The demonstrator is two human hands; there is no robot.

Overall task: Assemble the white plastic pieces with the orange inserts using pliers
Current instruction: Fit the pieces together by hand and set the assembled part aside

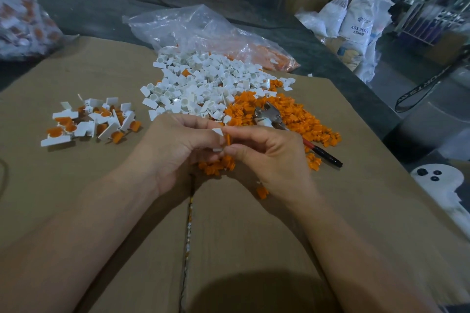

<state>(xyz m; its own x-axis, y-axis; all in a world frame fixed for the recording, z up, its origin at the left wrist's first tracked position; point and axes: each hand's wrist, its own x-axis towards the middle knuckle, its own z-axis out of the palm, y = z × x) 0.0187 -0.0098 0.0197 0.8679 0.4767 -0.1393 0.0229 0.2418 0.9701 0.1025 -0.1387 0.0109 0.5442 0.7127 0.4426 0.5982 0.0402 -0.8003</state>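
My left hand (178, 145) pinches a white plastic piece (218, 132) at the centre of the cardboard. My right hand (264, 152) pinches an orange insert (228, 139) right against that piece. The pliers (269, 115), with metal jaws and a red and black handle, lie on the pile of orange inserts (300, 119) just beyond my right hand. A heap of loose white pieces (203, 84) lies behind both hands. Several assembled white-and-orange pieces (89, 122) lie in a group at the left.
The work surface is a flattened cardboard box (101, 211) with a seam down the middle. A clear plastic bag (203, 30) with orange parts lies behind the heaps. Another bag of parts (23, 20) stands far left. White sacks (356, 23) and cartons stand at the back right.
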